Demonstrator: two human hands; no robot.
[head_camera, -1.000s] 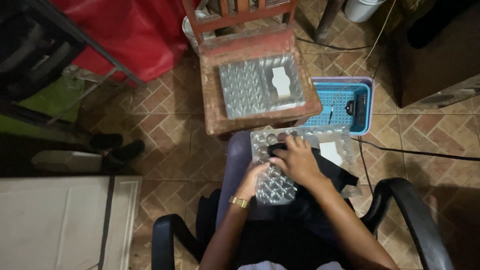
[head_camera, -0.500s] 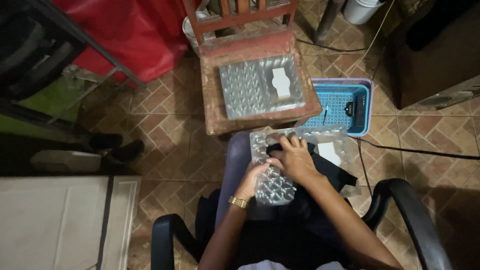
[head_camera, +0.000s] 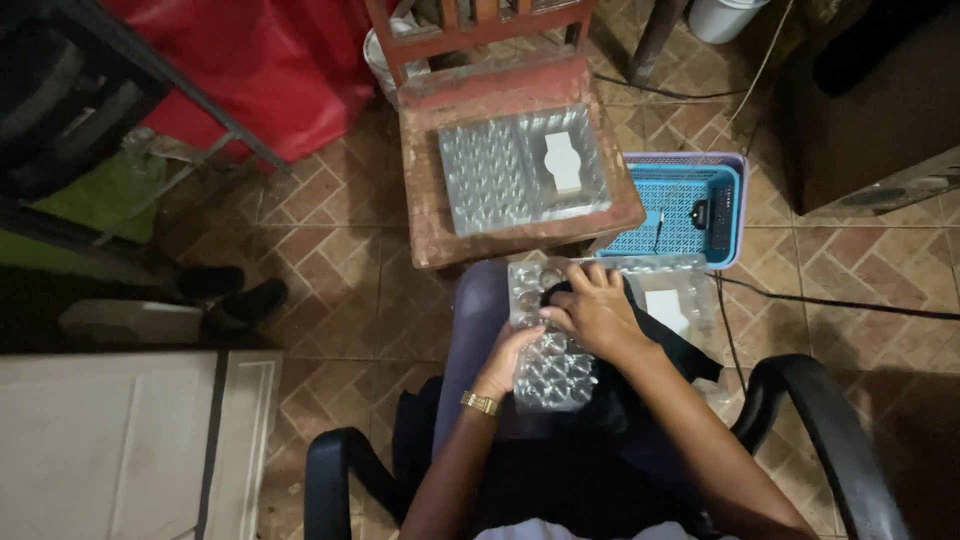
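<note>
A clear plastic blister tray with several round pockets lies across my lap. My right hand rests on top of it, fingers curled over a small dark object pressed against the tray. My left hand, with a gold watch at the wrist, grips the tray's left edge from below. A white piece sits in the tray's right part. A second clear blister tray holding a white block lies on the wooden chair seat in front of me.
A blue plastic basket stands on the tiled floor right of the wooden chair, with a cable running past it. Black armrests of my chair flank me. A red cloth and dark shoes are at the left; a white panel lies bottom left.
My right hand has shifted slightly on the lap tray, working the dark object a little to the left. The left hand stays at the tray's edge.
</note>
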